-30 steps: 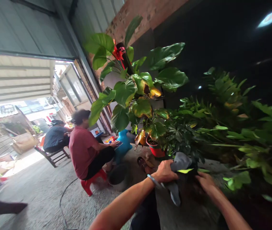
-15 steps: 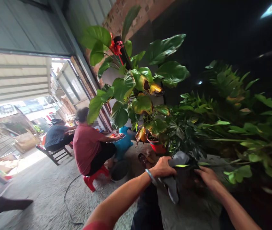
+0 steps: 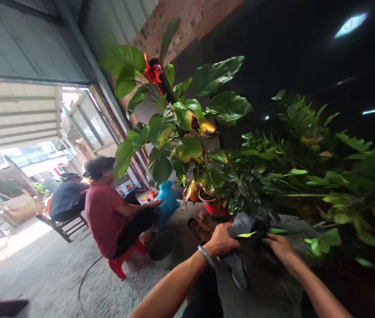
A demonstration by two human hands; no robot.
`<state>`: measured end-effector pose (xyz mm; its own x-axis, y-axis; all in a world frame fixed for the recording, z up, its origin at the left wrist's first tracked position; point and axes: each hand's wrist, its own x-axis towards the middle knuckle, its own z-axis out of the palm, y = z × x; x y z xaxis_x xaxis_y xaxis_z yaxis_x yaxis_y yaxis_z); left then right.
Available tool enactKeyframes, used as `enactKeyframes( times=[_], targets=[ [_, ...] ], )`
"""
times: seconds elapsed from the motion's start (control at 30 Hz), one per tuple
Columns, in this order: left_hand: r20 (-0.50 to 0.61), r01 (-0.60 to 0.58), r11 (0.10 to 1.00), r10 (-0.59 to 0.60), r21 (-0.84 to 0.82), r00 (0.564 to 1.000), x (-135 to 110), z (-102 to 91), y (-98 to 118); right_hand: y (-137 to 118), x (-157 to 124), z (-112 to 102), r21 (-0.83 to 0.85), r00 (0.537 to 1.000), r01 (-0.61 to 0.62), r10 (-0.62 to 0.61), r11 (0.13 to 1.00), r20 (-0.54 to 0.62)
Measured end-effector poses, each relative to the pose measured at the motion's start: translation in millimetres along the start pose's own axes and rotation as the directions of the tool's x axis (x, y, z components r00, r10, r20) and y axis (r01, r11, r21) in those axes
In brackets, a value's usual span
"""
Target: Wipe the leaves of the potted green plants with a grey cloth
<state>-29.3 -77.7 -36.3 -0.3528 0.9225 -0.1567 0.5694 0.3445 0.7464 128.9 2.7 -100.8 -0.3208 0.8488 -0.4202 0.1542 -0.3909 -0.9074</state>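
My left hand (image 3: 223, 238), with a pale bracelet at the wrist, has its fingers curled against a rounded grey thing (image 3: 242, 223). A grey shoe-like shape (image 3: 238, 271) lies just below that hand. Close by on the right, my right hand (image 3: 280, 248) reaches into dark shadow with its fingers bent. What it touches there is too dark to make out. A narrow green leaf (image 3: 247, 234) sticks out by my left fingertips, and another green leaf (image 3: 277, 230) lies over my right fingers.
A tall leafy plant (image 3: 181, 128) rises ahead, beside a red pot (image 3: 215, 208); dense foliage (image 3: 323, 176) fills the right. One person on a red stool (image 3: 121, 263) and another on a chair (image 3: 65, 226) sit left. A dark bucket (image 3: 162, 247) stands near a hose (image 3: 83, 278).
The view has swung a little to the right, so the plants and people appear farther left and lower. Both hands stay close together in nearly the same place.
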Motion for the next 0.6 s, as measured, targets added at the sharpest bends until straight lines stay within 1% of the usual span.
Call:
enactKeyframes(
  times=[0.03,0.07,0.1,0.13,0.17,0.2,0.27,0.3,0.33,0.37,0.4,0.43,0.5,0.53,0.57,0.6],
  targets=[
    [-0.009,-0.001,1.0,0.001,0.003,1.0,-6.9,-6.3,-1.3,0.7,0.9,-0.4,-0.011,1.0,-0.001,0.001,1.0,0.006],
    [-0.054,-0.015,1.0,0.015,0.004,0.998,-12.9,-15.6,1.0,0.8,1.0,-0.9,-0.016,1.0,0.001,0.0,1.0,0.012],
    [-0.125,-0.048,0.999,0.049,0.006,0.991,-17.6,-26.7,7.2,0.2,0.2,-1.5,-0.015,1.0,0.003,-0.003,1.0,0.018],
    [-0.211,-0.103,0.995,0.102,0.008,0.972,-20.3,-38.1,16.7,-0.9,-1.4,-1.9,-0.012,1.0,0.006,-0.006,1.0,0.02],
    [-0.303,-0.172,0.985,0.167,0.012,0.938,-21.0,-48.3,28.7,-2.4,-3.3,-2.0,-0.006,1.0,0.013,-0.012,1.0,0.021],
    [-0.398,-0.247,0.969,0.235,0.021,0.887,-19.3,-56.2,41.9,-4.0,-5.4,-1.5,0.0,1.0,0.02,-0.02,1.0,0.019],
    [-0.552,-0.38,0.923,0.35,0.064,0.757,-9.6,-61.7,66.6,-7.0,-8.6,0.7,0.012,0.999,0.038,-0.038,0.999,0.015],
    [-0.599,-0.43,0.898,0.394,0.09,0.698,-2.5,-58.8,75.4,-7.8,-9.3,2.3,0.017,0.999,0.046,-0.046,0.999,0.014],
    [-0.616,-0.467,0.877,0.43,0.113,0.66,5.2,-52.7,80.4,-8.0,-9.4,3.9,0.023,0.998,0.054,-0.054,0.998,0.015],
    [-0.602,-0.49,0.862,0.463,0.133,0.65,12.4,-44.1,81.3,-7.5,-8.7,5.3,0.03,0.998,0.059,-0.059,0.998,0.015],
    [-0.558,-0.498,0.854,0.49,0.151,0.67,17.9,-34.2,77.8,-6.3,-7.6,6.2,0.037,0.998,0.059,-0.06,0.998,0.016],
    [-0.479,-0.496,0.852,0.511,0.17,0.714,21.0,-24.3,70.2,-4.5,-6.2,6.5,0.043,0.998,0.057,-0.058,0.997,0.019],
    [-0.241,-0.477,0.856,0.515,0.201,0.823,18.2,-8.9,46.8,0.0,-3.4,4.8,0.047,0.998,0.043,-0.045,0.998,0.034],
    [-0.106,-0.468,0.86,0.494,0.205,0.863,12.8,-5.2,33.4,2.2,-2.5,3.0,0.044,0.998,0.034,-0.036,0.998,0.046],
    [0.006,-0.458,0.867,0.466,0.197,0.885,5.9,-4.9,20.8,4.0,-2.2,0.8,0.041,0.998,0.025,-0.028,0.999,0.059],
    [0.064,-0.44,0.88,0.436,0.18,0.898,-1.5,-7.9,10.5,5.0,-2.6,-1.6,0.038,0.997,0.02,-0.022,0.999,0.073]
  ],
)
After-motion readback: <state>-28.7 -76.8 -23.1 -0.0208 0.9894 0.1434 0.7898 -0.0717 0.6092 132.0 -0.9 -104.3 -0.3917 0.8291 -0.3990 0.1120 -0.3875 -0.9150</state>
